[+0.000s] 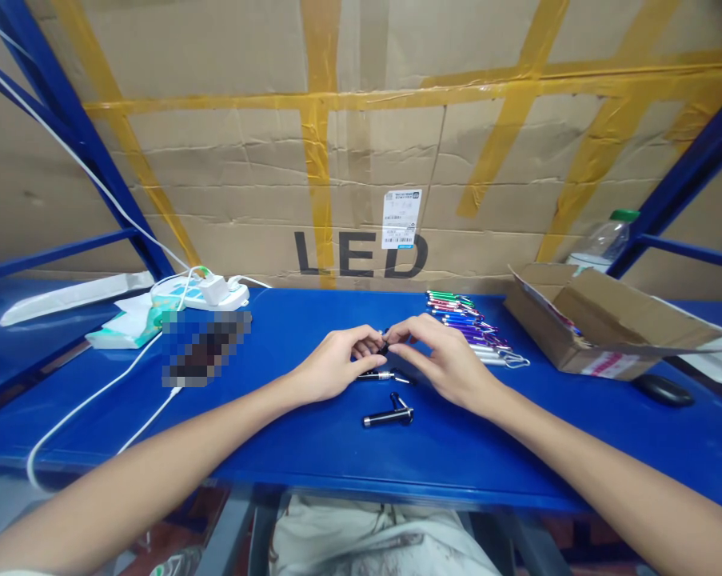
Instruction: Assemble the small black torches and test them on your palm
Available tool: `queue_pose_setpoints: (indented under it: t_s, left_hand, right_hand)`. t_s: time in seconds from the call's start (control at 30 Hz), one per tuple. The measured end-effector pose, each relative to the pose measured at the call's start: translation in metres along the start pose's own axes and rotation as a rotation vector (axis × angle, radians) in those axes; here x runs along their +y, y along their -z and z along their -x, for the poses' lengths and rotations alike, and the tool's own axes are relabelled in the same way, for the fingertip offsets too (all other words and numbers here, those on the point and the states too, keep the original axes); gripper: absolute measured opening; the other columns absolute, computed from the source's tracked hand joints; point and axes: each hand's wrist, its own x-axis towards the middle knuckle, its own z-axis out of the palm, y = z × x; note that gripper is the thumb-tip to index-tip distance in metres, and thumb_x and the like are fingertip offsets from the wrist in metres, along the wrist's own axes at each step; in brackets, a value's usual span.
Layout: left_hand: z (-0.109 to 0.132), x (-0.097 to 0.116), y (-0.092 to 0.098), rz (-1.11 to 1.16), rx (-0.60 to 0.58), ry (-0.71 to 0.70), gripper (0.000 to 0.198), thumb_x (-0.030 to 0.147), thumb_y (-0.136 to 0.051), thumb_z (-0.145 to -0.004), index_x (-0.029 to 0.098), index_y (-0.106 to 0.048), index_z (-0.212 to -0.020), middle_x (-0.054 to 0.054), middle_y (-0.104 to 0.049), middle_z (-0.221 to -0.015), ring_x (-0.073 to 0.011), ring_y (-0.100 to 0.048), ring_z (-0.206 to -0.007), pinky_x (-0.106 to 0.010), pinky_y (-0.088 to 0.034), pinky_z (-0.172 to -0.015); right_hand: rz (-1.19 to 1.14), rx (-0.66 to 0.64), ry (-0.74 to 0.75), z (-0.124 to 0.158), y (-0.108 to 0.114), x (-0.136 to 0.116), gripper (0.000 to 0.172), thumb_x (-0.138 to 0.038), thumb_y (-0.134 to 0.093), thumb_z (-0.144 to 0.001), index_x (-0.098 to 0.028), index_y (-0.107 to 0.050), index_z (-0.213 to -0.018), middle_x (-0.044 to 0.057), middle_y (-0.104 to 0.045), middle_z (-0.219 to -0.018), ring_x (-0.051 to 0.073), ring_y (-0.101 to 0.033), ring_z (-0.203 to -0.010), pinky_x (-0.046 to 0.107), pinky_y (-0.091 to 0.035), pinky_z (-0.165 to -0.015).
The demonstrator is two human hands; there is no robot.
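Both of my hands meet over the middle of the blue table, fingers pinched together. My left hand and my right hand hold a small black piece between their fingertips, mostly covered by the fingers. It resembles the slim black tubes nearby, though its kind cannot be made out. Just below my left fingers lies a black tube with a silver end, partly hidden. Closer to me rests another slim black keychain tube with a clip folded out. Beyond my right hand, several coloured metal tubes with clips lie in a row.
An opened cardboard box stands at right, with a black mouse before it. At left are a white power strip, a tissue pack, a blurred-out device and trailing white cables. A large taped carton closes the back.
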Motion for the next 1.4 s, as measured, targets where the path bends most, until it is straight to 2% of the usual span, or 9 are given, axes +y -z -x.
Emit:
queue_pose_setpoints:
  t_s: [0.17, 0.47, 0.63, 0.77, 0.9, 1.07, 1.2, 1.3, 1.4]
  left_hand:
    - [-0.001, -0.002, -0.002, 0.039, -0.001, 0.023, 0.026, 0.036, -0.074, -0.095, 0.017, -0.071, -0.111, -0.004, -0.075, -0.096, -0.0182, -0.069, -0.088, -0.031, -0.056, -0.082]
    - [0.001, 0.005, -0.003, 0.027, 0.039, -0.044, 0.023, 0.035, -0.074, -0.095, 0.019, -0.073, -0.112, -0.005, -0.077, -0.103, -0.0179, -0.070, -0.091, -0.031, -0.057, -0.088]
    - [0.001, 0.006, -0.004, 0.124, 0.055, -0.023, 0.027, 0.036, -0.077, -0.093, 0.017, -0.072, -0.113, -0.006, -0.076, -0.105, -0.0187, -0.072, -0.095, -0.032, -0.059, -0.091]
    - [0.000, 0.006, -0.004, 0.177, 0.103, -0.004, 0.027, 0.035, -0.078, -0.092, 0.018, -0.071, -0.111, -0.006, -0.075, -0.105, -0.0194, -0.072, -0.096, -0.032, -0.060, -0.088]
    - [0.001, 0.006, -0.003, 0.090, 0.145, -0.036, 0.022, 0.031, -0.076, -0.093, 0.019, -0.072, -0.111, -0.005, -0.076, -0.105, -0.0196, -0.073, -0.096, -0.032, -0.060, -0.089]
    - [0.003, 0.009, -0.001, -0.110, 0.133, -0.132, 0.015, 0.026, -0.073, -0.097, 0.019, -0.072, -0.110, -0.004, -0.076, -0.106, -0.0181, -0.071, -0.091, -0.031, -0.058, -0.086]
    - [0.001, 0.007, 0.002, -0.124, 0.167, -0.102, 0.016, 0.025, -0.072, -0.096, 0.020, -0.072, -0.111, -0.004, -0.077, -0.106, -0.0190, -0.071, -0.093, -0.031, -0.057, -0.087]
    - [-0.002, 0.002, 0.003, -0.060, 0.235, -0.033, 0.018, 0.028, -0.072, -0.096, 0.020, -0.070, -0.112, -0.005, -0.077, -0.109, -0.0204, -0.072, -0.098, -0.033, -0.058, -0.089]
    - [-0.006, -0.006, 0.004, 0.038, 0.304, 0.029, 0.018, 0.029, -0.066, -0.099, 0.020, -0.068, -0.115, -0.007, -0.076, -0.113, -0.0219, -0.072, -0.104, -0.035, -0.059, -0.090]
  right_hand:
    - [0.014, 0.010, -0.005, 0.001, -0.002, 0.002, 0.008, -0.026, -0.060, -0.108, -0.025, -0.067, -0.106, 0.006, -0.076, -0.104, 0.026, -0.064, -0.100, 0.040, -0.052, -0.089]
    - [0.062, 0.042, 0.059, 0.000, 0.001, 0.000, 0.015, -0.028, -0.056, -0.111, -0.025, -0.070, -0.110, 0.007, -0.076, -0.105, 0.026, -0.063, -0.101, 0.043, -0.049, -0.093]
    - [0.050, 0.081, 0.063, 0.000, 0.002, -0.002, 0.013, -0.027, -0.058, -0.109, -0.025, -0.071, -0.107, 0.006, -0.076, -0.103, 0.026, -0.064, -0.099, 0.042, -0.048, -0.092]
    - [0.050, 0.099, 0.071, 0.001, 0.003, -0.006, 0.011, -0.027, -0.060, -0.109, -0.026, -0.070, -0.114, 0.006, -0.077, -0.110, 0.027, -0.063, -0.106, 0.045, -0.048, -0.097]
    - [0.050, 0.038, 0.012, 0.002, 0.003, -0.006, 0.013, -0.032, -0.060, -0.109, -0.026, -0.067, -0.118, 0.007, -0.076, -0.116, 0.029, -0.060, -0.112, 0.046, -0.048, -0.100]
    - [0.034, -0.074, -0.021, 0.002, 0.002, -0.003, 0.014, -0.036, -0.059, -0.110, -0.026, -0.064, -0.118, 0.007, -0.073, -0.116, 0.026, -0.060, -0.105, 0.041, -0.049, -0.095]
    - [0.027, -0.013, -0.027, 0.002, 0.000, 0.001, 0.016, -0.036, -0.054, -0.112, -0.025, -0.064, -0.118, 0.007, -0.072, -0.114, 0.025, -0.062, -0.103, 0.041, -0.051, -0.093]
    - [0.087, 0.016, -0.045, 0.002, -0.004, 0.007, 0.023, -0.034, -0.048, -0.113, -0.024, -0.061, -0.130, 0.010, -0.072, -0.123, 0.027, -0.063, -0.110, 0.045, -0.052, -0.099]
    - [0.277, -0.112, -0.036, 0.003, -0.008, 0.015, 0.041, -0.032, -0.043, -0.114, -0.028, -0.052, -0.153, 0.013, -0.065, -0.147, 0.034, -0.057, -0.130, 0.057, -0.048, -0.111]
